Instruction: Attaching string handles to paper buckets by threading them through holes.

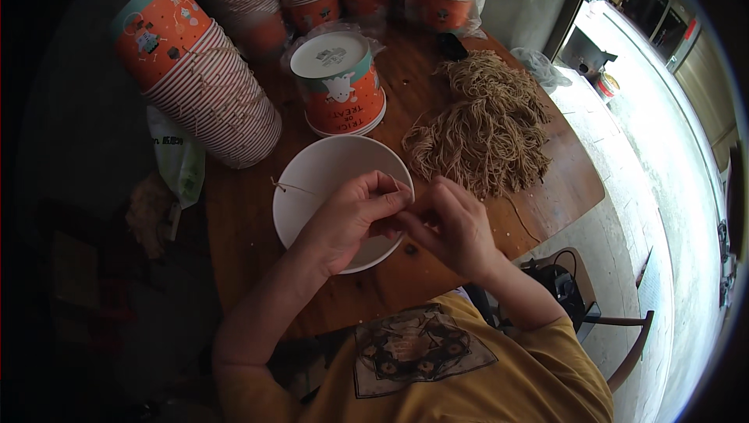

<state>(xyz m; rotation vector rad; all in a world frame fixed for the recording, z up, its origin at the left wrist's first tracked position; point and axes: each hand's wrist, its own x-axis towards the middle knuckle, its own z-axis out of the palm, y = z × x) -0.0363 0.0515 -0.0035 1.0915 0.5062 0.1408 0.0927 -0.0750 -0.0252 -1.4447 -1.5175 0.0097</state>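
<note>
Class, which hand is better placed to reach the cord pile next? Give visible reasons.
Probably the right hand: it is nearer the cord pile, while the left hand is over the open bucket, farther off.

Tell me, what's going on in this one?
The person's left hand and right hand meet over the right side of an open white bucket; anything pinched there is too small to make out. A thin cord crosses the bucket's left rim. An upturned orange bucket stands behind, a nested stack leans at left, and a heap of tan cord lies at right.
</note>
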